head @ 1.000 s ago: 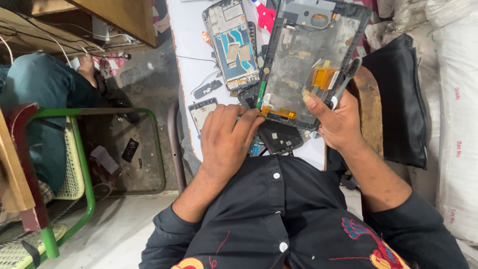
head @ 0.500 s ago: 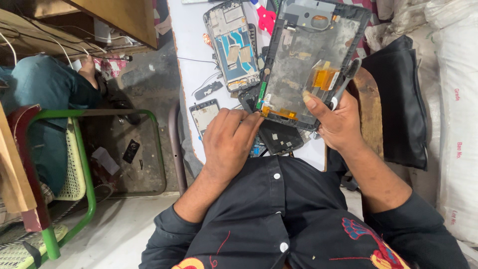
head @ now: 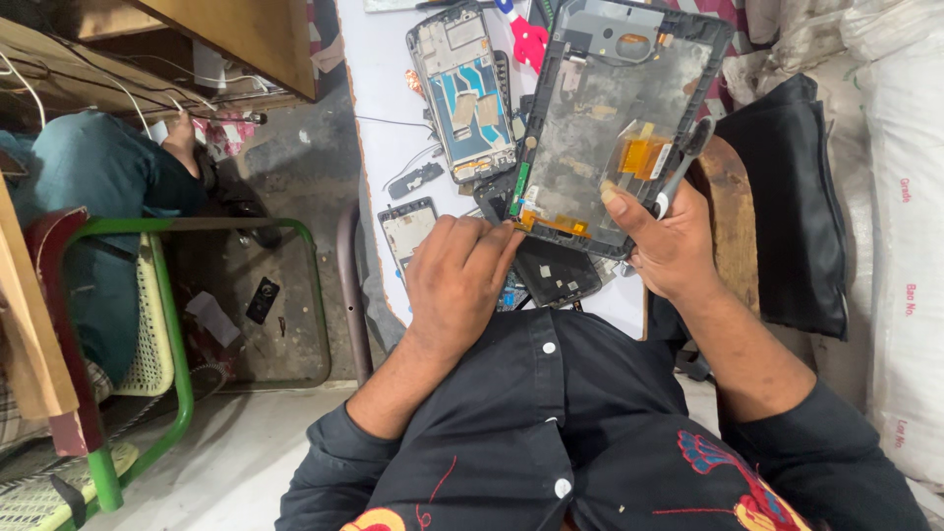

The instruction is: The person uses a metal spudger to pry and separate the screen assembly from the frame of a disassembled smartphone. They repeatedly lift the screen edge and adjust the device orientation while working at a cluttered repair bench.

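We hold an opened tablet frame (head: pixel 610 128) over the white table (head: pixel 379 147), its bare inner side facing us, sitting at about one o'clock in the view. Our left hand (head: pixel 457 280) pinches the frame's lower left corner, fingertips closed on the edge near the small green board strip. Our right hand (head: pixel 674 246) supports the lower right edge, thumb pressed on the inner plate just below the orange flex ribbon (head: pixel 644 155), and the same grip also clasps a slim metal tool (head: pixel 680 167) that points up toward one o'clock along the frame's right side. At twelve o'clock, just left of the tablet frame, a stripped phone chassis (head: pixel 462 93) with blue and tan parts lies on the table. A smaller phone panel (head: pixel 408 231) lies at eleven o'clock from our left hand, and a dark phone back (head: pixel 556 270) lies between our two hands, under the frame. At nine o'clock stands a green metal chair (head: pixel 172 324), with another person in a teal garment (head: pixel 88 187) beside it.
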